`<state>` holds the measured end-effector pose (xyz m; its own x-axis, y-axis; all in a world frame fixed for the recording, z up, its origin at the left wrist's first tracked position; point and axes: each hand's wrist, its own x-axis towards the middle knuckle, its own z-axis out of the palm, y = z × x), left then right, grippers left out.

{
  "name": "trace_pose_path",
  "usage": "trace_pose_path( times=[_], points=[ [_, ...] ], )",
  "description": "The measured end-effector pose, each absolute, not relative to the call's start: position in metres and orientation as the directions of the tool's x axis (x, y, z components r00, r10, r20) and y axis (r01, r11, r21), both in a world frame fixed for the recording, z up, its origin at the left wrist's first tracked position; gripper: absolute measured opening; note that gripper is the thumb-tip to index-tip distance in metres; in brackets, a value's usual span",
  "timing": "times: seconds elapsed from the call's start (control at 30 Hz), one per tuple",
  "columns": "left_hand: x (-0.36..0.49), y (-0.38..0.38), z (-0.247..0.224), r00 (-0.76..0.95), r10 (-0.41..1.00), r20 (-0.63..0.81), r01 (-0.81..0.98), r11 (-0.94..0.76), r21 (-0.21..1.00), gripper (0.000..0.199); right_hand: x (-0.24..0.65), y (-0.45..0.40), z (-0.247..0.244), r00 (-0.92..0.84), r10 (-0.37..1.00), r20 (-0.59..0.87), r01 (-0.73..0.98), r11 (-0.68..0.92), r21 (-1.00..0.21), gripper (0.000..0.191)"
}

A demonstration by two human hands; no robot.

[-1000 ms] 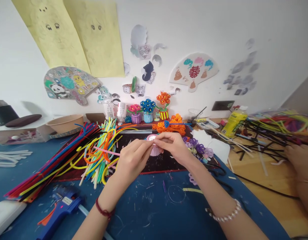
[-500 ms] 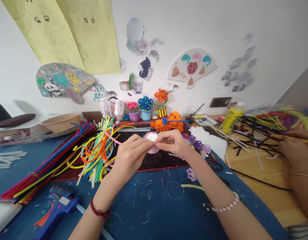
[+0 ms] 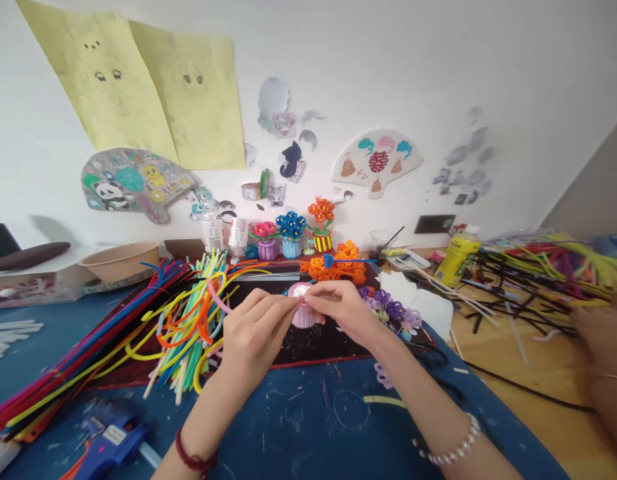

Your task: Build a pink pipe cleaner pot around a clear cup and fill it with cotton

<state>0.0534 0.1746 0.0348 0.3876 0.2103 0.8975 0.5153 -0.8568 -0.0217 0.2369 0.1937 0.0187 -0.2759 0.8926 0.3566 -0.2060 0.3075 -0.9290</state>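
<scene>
A small pink pot [image 3: 303,317] with ribbed sides and a white inside stands on the dark mat [image 3: 293,350], between my hands. A pink pipe cleaner [image 3: 217,296] runs out behind my left hand [image 3: 252,332], whose fingers are pinched together on it at the pot's rim. My right hand [image 3: 342,308] meets it there from the other side, thumb and forefinger pressed together near the pipe cleaner's end. The fingers hide that end and part of the rim.
Loose coloured pipe cleaners [image 3: 188,333] lie on the left, with a blue glue gun [image 3: 113,437] nearer me. Purple flowers [image 3: 395,310] and orange ones [image 3: 338,267] lie right of and behind the pot. Another person's hand [image 3: 595,327] works at far right.
The camera has tilted up, so the scene sits lower in the picture. My hands stay pinched at the pot's rim, and more of the pot's side shows below them.
</scene>
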Motion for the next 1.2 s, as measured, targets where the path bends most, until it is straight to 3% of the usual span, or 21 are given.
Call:
trace_pose_path(
  times=[0.17, 0.5, 0.77, 1.0, 1.2],
  points=[
    [0.052, 0.176, 0.032, 0.409, 0.183, 0.894, 0.525, -0.848, -0.067, 0.020, 0.226, 0.190, 0.016, -0.215, 0.904, 0.369, -0.265, 0.309, -0.913, 0.023],
    [0.050, 0.178, 0.030, 0.445, 0.248, 0.860, 0.510, -0.860, -0.016, 0.017, 0.230, 0.188, 0.021, -0.224, 0.907, 0.356, -0.231, 0.305, -0.924, 0.023],
    [0.046, 0.178, 0.037, 0.482, 0.283, 0.829, 0.483, -0.876, 0.018, 0.013, 0.243, 0.186, 0.032, -0.351, 0.880, 0.322, -0.112, 0.302, -0.947, 0.027],
    [0.049, 0.176, 0.043, 0.551, 0.253, 0.796, 0.394, -0.919, 0.019, 0.020, 0.260, 0.185, 0.034, -0.514, 0.829, 0.220, -0.033, 0.237, -0.971, 0.018],
    [0.054, 0.175, 0.032, 0.407, 0.245, 0.880, 0.489, -0.872, 0.016, 0.023, 0.248, 0.190, 0.024, -0.370, 0.875, 0.312, -0.154, 0.273, -0.950, 0.020]
  ],
)
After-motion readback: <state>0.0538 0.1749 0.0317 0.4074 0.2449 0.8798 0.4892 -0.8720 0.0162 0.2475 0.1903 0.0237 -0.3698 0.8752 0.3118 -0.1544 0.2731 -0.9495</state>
